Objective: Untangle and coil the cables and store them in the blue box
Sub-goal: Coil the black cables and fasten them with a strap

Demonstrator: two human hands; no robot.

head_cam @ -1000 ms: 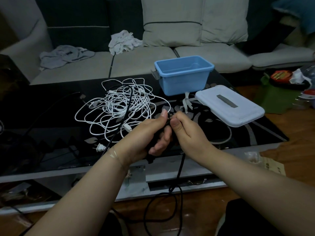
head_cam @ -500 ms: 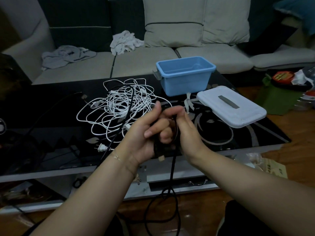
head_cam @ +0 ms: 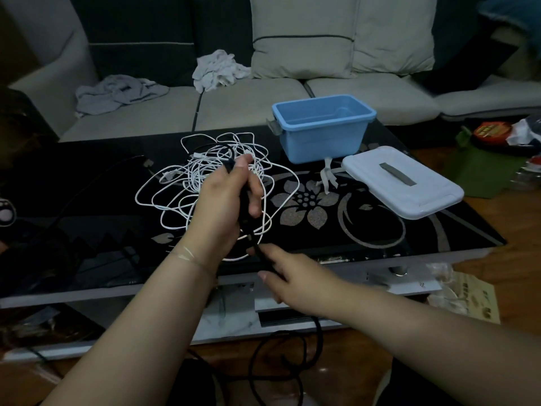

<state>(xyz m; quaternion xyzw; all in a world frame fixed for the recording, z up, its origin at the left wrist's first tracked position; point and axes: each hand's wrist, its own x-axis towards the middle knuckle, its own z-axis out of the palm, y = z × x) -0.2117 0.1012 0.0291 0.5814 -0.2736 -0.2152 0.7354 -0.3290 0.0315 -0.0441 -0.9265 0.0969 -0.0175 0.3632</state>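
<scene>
The left hand (head_cam: 227, 200) has its fingers (head_cam: 254, 192) curled round a bundle of black cable (head_cam: 243, 209), held upright above the surface (head_cam: 380, 230). The right hand (head_cam: 288, 275), just below and nearer the body, pinches the same cable where it leaves the bundle. Between the hands the cable's long axis runs down and to the right; from the right hand it drops to loose loops on the floor (the slack yet to be wound, I judge). Behind the left hand sprawl the tangled white cables (head_cam: 205, 183). The blue box (head_cam: 322, 127) stands open beyond, to the right, its lid (head_cam: 401, 183) beside it.
</scene>
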